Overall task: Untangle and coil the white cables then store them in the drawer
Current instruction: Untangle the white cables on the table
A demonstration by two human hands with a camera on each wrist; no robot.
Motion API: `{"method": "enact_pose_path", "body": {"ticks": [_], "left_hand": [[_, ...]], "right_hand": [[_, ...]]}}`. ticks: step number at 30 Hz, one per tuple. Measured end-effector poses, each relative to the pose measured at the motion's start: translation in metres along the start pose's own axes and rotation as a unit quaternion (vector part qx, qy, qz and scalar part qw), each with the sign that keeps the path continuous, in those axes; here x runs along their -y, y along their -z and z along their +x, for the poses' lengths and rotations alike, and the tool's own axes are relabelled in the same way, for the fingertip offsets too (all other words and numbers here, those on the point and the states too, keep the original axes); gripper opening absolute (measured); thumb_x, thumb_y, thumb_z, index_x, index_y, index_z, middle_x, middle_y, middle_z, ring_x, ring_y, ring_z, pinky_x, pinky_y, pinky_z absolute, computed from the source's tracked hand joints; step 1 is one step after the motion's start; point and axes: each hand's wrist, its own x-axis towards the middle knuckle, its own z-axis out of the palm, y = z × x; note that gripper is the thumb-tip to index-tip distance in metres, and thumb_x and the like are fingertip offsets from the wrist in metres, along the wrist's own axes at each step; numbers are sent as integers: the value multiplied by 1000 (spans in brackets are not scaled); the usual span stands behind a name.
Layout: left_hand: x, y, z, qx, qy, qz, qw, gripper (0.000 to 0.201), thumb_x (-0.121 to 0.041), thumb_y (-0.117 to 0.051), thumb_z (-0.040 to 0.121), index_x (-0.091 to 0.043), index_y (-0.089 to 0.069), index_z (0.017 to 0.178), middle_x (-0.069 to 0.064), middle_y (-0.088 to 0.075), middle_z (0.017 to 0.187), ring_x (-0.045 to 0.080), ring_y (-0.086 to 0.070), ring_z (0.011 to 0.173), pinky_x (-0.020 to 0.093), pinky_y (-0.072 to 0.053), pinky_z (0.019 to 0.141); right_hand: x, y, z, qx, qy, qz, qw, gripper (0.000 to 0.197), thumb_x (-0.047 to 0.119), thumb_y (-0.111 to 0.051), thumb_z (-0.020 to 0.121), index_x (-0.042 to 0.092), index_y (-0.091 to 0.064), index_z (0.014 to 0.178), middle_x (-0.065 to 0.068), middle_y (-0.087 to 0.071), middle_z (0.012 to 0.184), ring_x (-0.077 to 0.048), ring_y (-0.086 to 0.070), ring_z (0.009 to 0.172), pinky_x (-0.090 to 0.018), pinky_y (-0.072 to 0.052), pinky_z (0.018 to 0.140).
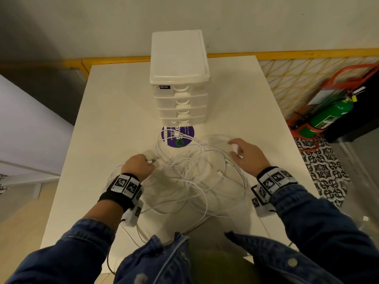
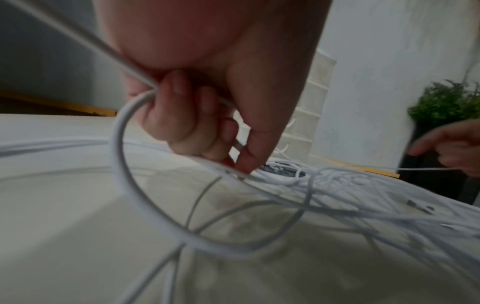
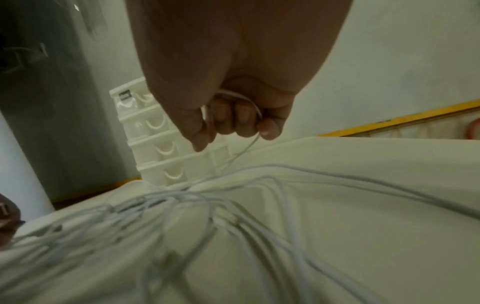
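**Head view: both hands in the cable tangle, drawers shut**

Head view, surface and room: white table (image 1: 114, 111) set against a pale wall, a yellow rail and lattice panel behind and to the right. Green fire extinguisher (image 1: 330, 115) on a red stand on the floor at right, patterned floor tiles beside it. A white drawer unit (image 1: 180, 87) stands upright at the far middle of the table; all its drawers sit closed. A round purple sticker (image 1: 178, 137) lies on the tabletop just in front of the unit.

White cables (image 1: 194, 177) lie in a loose tangled heap on the table between the sticker and the near edge, loops overlapping, some strands trailing off the near edge. Several connector ends show in the pile.

Left hand (image 1: 139, 167): fingers curled, gripping a cable near its metal plug end at the left side of the heap. Left wrist view shows the fingers (image 2: 182, 115) closed round a strand that bends in a wide loop below the hand.

Right hand (image 1: 246, 154): at the right side of the heap, fingers curled. Right wrist view shows a thin strand pinched in the curled fingers (image 3: 244, 117), running down to the pile.

Blue denim sleeves on both arms.
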Motion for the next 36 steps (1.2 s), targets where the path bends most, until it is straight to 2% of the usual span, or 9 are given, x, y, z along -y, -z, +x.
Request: {"method": "enact_pose_path", "body": {"ticks": [4, 7, 10, 12, 17, 22, 25, 30, 36], "left_hand": [[-2, 7, -6, -37, 0, -47, 998, 29, -20, -56, 86, -4, -59, 110, 18, -64, 111, 34, -57, 104, 34, -42, 80], [0, 12, -10, -58, -17, -87, 994, 28, -24, -57, 89, -3, -62, 106, 18, -66, 106, 34, -58, 99, 30, -37, 73], [8, 16, -13, -60, -27, -115, 991, 26, -26, -57, 89, -3, -64, 100, 16, -67, 98, 32, -59, 93, 27, -34, 69], [16, 16, -12, -55, -25, -117, 991, 24, -29, -59, 88, -7, -64, 98, 12, -65, 91, 30, -60, 91, 28, -36, 69], [30, 16, -8, -52, -21, -129, 990, 24, -32, -62, 86, -11, -65, 97, 10, -67, 94, 29, -60, 90, 28, -40, 71], [32, 17, 0, -59, -31, -137, 988, 22, -30, -61, 86, -11, -66, 96, 10, -68, 93, 22, -55, 79, 25, -36, 68], [32, 18, 3, -69, -39, -145, 986, 22, -31, -59, 88, -10, -65, 92, 11, -67, 87, 26, -58, 79, 27, -36, 66], [25, 22, 4, -90, -50, -206, 973, 29, -36, -49, 94, -8, -58, 94, 6, -59, 71, 30, -54, 72, 33, -37, 62], [15, 33, 0, -84, -64, -306, 946, 31, -35, -39, 98, -9, -51, 86, -4, -48, 62, 17, -44, 55, 30, -34, 61]], "right_hand": [[43, -8, 43, -30, 59, 7, 998, 29, 16, -51, 91, 16, -55, 120, -2, -50, 88, -19, -50, 76, -32, -44, 76], [64, -20, 77, 2, 38, -63, 997, 31, 15, -43, 93, 19, -55, 121, -11, -57, 118, -29, -58, 99, -37, -45, 87], [76, -31, 101, 68, 52, -260, 962, 41, 9, -42, 87, 25, -56, 123, -8, -56, 127, -30, -45, 119, -44, -30, 102], [82, -40, 112, 92, 99, -267, 954, 43, 8, -44, 85, 23, -56, 124, -8, -55, 129, -29, -40, 123, -45, -20, 109], [87, -64, 128, 160, 134, -162, 964, 50, 1, -43, 85, 20, -52, 130, -14, -55, 129, -32, -47, 118, -39, -36, 102], [90, -72, 136, 148, 121, -136, 972, 33, 0, -44, 83, 16, -65, 103, -14, -58, 115, -32, -51, 107, -38, -39, 93], [94, -71, 140, 131, 100, -120, 979, 27, 1, -44, 85, 14, -65, 94, -13, -61, 112, -32, -57, 96, -35, -43, 83], [93, -78, 142, 176, 24, -158, 971, 25, 25, -52, 92, 9, -53, 111, -17, -61, 114, -34, -56, 102, -37, -42, 84], [95, -84, 134, 179, -17, -147, 973, 29, 21, -48, 94, -1, -54, 112, -22, -61, 115, -37, -58, 102, -37, -43, 84]]}}
